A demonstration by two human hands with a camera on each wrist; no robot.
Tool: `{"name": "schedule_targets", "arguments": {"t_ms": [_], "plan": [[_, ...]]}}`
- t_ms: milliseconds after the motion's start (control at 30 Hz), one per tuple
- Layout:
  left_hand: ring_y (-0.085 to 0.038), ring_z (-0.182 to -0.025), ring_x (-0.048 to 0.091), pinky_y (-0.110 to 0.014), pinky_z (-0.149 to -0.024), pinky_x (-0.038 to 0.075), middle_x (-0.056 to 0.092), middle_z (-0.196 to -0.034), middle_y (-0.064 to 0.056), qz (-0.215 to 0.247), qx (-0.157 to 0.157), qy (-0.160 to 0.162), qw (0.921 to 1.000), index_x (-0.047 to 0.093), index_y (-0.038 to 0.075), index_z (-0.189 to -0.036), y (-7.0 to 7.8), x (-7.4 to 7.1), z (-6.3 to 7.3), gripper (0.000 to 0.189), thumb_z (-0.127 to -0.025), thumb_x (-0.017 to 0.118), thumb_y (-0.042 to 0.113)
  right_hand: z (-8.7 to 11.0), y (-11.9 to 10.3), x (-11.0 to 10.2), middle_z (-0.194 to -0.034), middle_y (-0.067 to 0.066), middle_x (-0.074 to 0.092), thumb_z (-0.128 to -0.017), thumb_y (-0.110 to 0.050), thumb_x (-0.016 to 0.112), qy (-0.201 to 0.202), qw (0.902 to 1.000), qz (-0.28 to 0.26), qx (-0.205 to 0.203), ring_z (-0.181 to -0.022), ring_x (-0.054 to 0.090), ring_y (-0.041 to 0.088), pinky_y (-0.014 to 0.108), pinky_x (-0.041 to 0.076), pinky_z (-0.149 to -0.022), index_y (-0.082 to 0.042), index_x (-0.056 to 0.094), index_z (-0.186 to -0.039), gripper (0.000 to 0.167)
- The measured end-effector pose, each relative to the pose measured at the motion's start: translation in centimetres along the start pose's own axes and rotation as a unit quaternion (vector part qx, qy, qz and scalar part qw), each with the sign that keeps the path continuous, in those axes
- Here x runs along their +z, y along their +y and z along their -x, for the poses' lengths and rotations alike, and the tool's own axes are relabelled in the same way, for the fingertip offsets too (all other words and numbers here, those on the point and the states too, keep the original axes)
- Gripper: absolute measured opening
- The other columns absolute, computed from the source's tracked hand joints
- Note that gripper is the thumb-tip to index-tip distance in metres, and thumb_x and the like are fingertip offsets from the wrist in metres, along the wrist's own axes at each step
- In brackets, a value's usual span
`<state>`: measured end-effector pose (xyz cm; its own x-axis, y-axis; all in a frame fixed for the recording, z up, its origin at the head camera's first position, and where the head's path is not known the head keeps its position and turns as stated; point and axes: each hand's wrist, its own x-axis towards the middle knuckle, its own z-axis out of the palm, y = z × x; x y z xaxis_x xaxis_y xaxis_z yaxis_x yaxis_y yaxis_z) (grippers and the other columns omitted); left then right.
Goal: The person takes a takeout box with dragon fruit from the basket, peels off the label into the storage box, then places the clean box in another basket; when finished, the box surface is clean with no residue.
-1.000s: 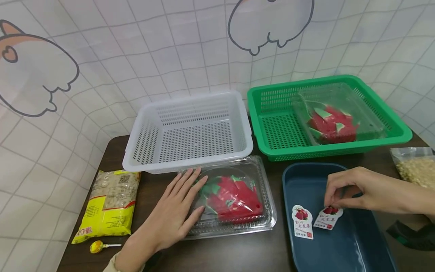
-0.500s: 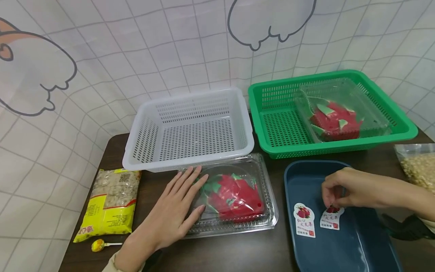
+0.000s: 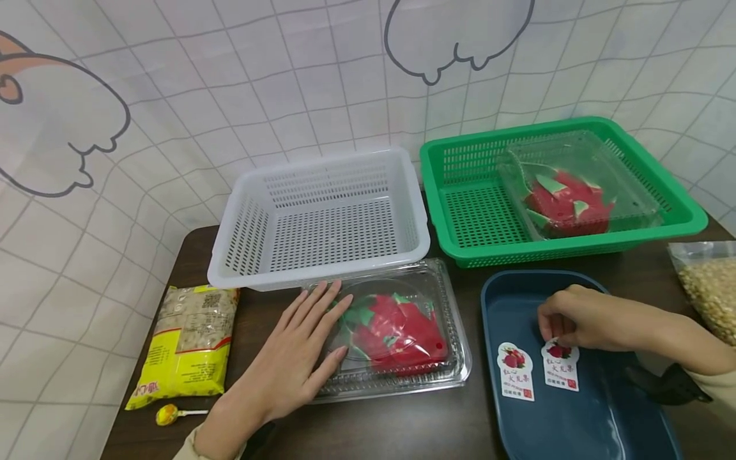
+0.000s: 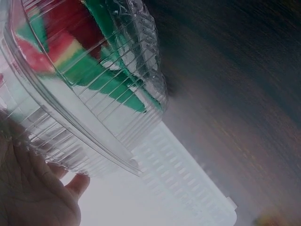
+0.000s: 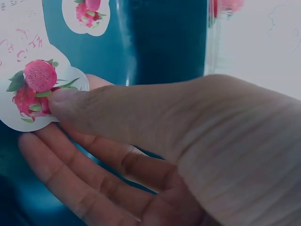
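In the head view my left hand lies with fingers spread on the left side of a clear plastic clamshell box. Through the lid shows a red and green dragon fruit. The left wrist view has the ribbed box wall close up, with fingertips at its edge. My right hand is over a dark blue tray, pinching the top of a white dragon fruit label. In the right wrist view the thumb presses the label's printed fruit. A second matching label lies beside it in the tray.
Behind the box stands a white slotted basket. A green basket at the back right holds another boxed dragon fruit. On the left are a yellow snack bag and a lollipop. A clear bag of grains lies far right.
My right hand has shifted slightly left, and the pinched label has swung from slanted to nearly upright, roughly parallel with the other label. The left hand stays on the box.
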<state>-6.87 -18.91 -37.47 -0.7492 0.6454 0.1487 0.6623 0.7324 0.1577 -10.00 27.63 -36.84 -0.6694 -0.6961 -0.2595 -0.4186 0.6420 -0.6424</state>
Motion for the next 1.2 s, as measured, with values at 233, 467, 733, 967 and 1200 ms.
{"name": "schedule_targets", "arguments": {"t_ms": [233, 467, 733, 967, 1200], "plan": [[-0.023, -0.161, 0.012, -0.048, -0.129, 0.011, 0.014, -0.175, -0.004, -0.004, 0.0, 0.002, 1.0, 0.024, 0.019, -0.168, 0.0, 0.2, 0.0, 0.071, -0.107, 0.048, 0.047, 0.1, 0.2, 0.3, -0.073, -0.015, 0.057, -0.089, 0.008, 0.072, 0.001, 0.9999, -0.005, 0.014, -0.062, 0.052, 0.001, 0.024, 0.044, -0.053, -0.016, 0.064, -0.082, 0.026], [-0.023, -0.161, 0.012, -0.047, -0.13, 0.009, 0.014, -0.175, -0.004, -0.002, 0.0, 0.003, 1.0, 0.023, 0.019, -0.168, 0.0, 0.1, 0.0, 0.072, -0.107, 0.049, 0.046, 0.0, 0.2, 0.7, -0.071, -0.014, 0.056, -0.088, 0.008, 0.073, 0.006, 0.9995, 0.0, 0.031, -0.061, 0.05, 0.0, 0.023, 0.044, -0.053, -0.016, 0.064, -0.082, 0.026], [-0.022, -0.161, 0.011, -0.048, -0.129, 0.01, 0.014, -0.175, -0.004, -0.008, -0.005, -0.003, 0.9999, 0.022, 0.019, -0.168, 0.0, 0.1, 0.1, 0.073, -0.107, 0.048, 0.047, -0.1, 0.3, 1.0, -0.07, -0.014, 0.053, -0.086, 0.007, 0.075, 0.014, 0.9989, 0.021, 0.04, -0.061, 0.046, -0.001, 0.023, 0.044, -0.053, -0.017, 0.064, -0.081, 0.027], [-0.024, -0.161, 0.014, -0.051, -0.128, 0.014, 0.016, -0.175, -0.005, -0.009, -0.001, 0.005, 0.9999, 0.023, 0.018, -0.168, -0.1, 0.2, 0.1, 0.072, -0.107, 0.049, 0.046, -0.3, 0.1, 1.3, -0.069, -0.013, 0.054, -0.085, 0.008, 0.075, 0.027, 0.9973, 0.042, 0.053, -0.059, 0.046, 0.0, 0.023, 0.044, -0.052, -0.017, 0.065, -0.079, 0.027], [-0.022, -0.161, 0.013, -0.045, -0.13, 0.007, 0.015, -0.175, -0.004, -0.007, -0.002, 0.003, 1.0, 0.022, 0.019, -0.168, -0.1, 0.2, 0.1, 0.073, -0.106, 0.049, 0.048, -0.4, -0.2, 1.5, -0.07, -0.009, 0.054, -0.082, 0.004, 0.083, 0.068, 0.9894, 0.106, 0.072, -0.062, 0.047, 0.003, 0.024, 0.046, -0.054, -0.013, 0.067, -0.08, 0.023]]}}
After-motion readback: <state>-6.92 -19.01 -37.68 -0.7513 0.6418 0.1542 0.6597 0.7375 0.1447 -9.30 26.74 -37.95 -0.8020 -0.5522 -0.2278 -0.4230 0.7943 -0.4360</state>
